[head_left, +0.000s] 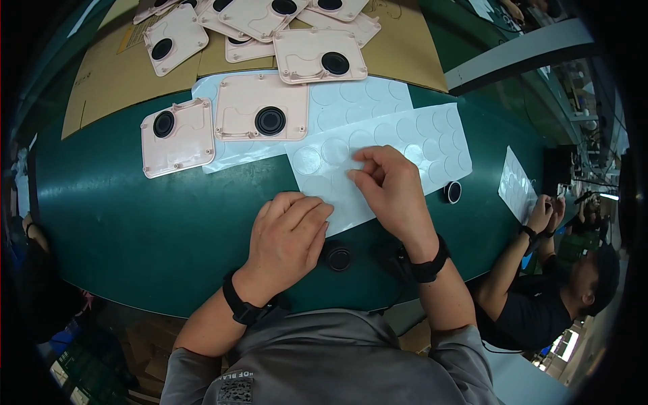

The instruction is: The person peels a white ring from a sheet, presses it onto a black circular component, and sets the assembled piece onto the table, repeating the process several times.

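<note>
A white sheet of round stickers (398, 152) lies slantwise before me on the green table. My left hand (287, 229) rests at its lower left edge, fingers bent together with the fingertips holding the sheet down. Over the middle of the sheet is my right hand (395, 189), its thumb and forefinger curved toward each other with a small gap; I see nothing held there. Close to my left hand stands a black round part (337, 256). A black ring-shaped part with a pale face (453, 192) sits by the sheet's right edge.
Pink plastic housings (260, 94) with black round inserts lie beyond the sheet, one more (179, 150) at left. Several others are piled on cardboard (398, 50) at the back. Another sticker sheet (378, 93) lies under mine. A co-worker (540, 283) sits at right, handling a sheet.
</note>
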`<action>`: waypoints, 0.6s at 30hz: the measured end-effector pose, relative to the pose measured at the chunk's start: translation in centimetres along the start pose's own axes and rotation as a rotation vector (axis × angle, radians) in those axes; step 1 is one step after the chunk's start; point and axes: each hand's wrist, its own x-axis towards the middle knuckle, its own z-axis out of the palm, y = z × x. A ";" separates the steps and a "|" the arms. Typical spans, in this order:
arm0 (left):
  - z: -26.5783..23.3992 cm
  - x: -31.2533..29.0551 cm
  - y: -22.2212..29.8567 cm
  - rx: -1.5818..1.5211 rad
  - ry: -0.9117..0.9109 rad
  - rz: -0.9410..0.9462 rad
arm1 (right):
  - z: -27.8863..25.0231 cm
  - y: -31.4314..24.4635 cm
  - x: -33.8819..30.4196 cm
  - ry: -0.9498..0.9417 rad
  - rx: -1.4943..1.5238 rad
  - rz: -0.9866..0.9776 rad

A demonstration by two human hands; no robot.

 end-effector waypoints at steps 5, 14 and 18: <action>0.1 0.0 -0.1 -0.006 0.009 0.007 | 0.8 0.3 -0.6 0.112 -0.044 -0.125; 0.3 0.0 -0.2 -0.003 0.021 0.007 | 1.6 -0.1 0.1 0.076 -0.391 -0.147; 0.2 0.1 -0.2 -0.003 0.015 0.010 | 2.2 0.4 -0.4 0.171 -0.335 -0.217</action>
